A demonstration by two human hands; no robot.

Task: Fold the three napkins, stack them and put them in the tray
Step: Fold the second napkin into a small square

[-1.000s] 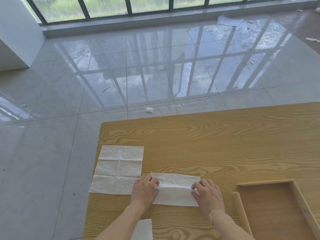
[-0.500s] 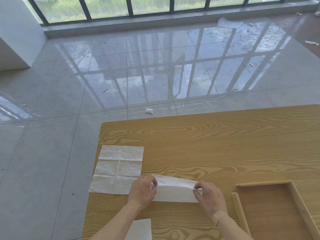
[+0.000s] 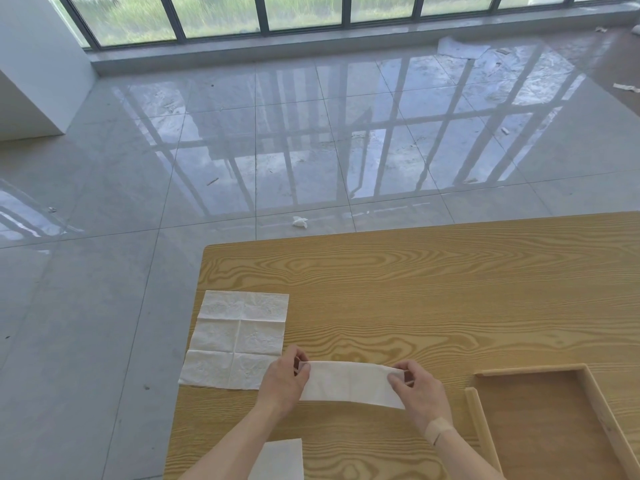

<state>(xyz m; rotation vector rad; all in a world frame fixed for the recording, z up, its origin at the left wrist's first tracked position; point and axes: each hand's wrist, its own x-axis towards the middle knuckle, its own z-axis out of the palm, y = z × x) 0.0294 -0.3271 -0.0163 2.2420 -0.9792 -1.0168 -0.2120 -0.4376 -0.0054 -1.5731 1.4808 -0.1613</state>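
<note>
Napkin number two [image 3: 349,384] is a long folded strip, pinched at its ends by the left hand [image 3: 282,382] and the right hand [image 3: 417,393] over the wooden table [image 3: 415,289]. One flat napkin [image 3: 239,339] lies left; the tray [image 3: 540,424] sits right.

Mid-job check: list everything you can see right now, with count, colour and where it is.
Held napkin: one, white, folded strip pinched at both ends, table's near middle.
Open napkin: one, white, flat at table's left edge.
Third napkin: one, white, bottom edge, partly cut off.
Tray: one, wooden, right, nothing visible inside.
Table: one, light wood.
Crumpled paper: one, white, on grey floor.
Left hand: grips strip's left end.
Right hand: grips its right end.
</note>
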